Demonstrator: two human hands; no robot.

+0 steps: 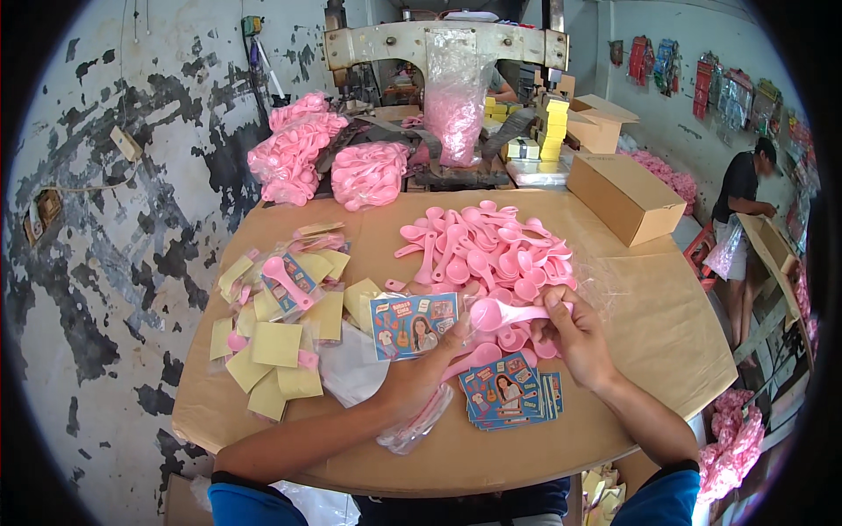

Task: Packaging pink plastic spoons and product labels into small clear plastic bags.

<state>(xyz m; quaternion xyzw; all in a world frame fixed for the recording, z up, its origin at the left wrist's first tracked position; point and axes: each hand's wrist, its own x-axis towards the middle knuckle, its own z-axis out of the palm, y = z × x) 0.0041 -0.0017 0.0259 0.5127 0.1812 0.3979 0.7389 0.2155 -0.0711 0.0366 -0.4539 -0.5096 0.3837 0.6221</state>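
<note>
Over brown tabletop (653,337): gripping pink scoop (514,314) w/ R hand (577,335), blue card (410,328) w/ L hand (423,370); poss. card crease if over-squeezed.

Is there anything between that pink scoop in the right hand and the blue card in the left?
No separate object visibly stands between the pink scoop and the blue card. Only the thumb of the left hand is there, at the card's lower right edge; any clear plastic in the gap is hard to make out.
</note>
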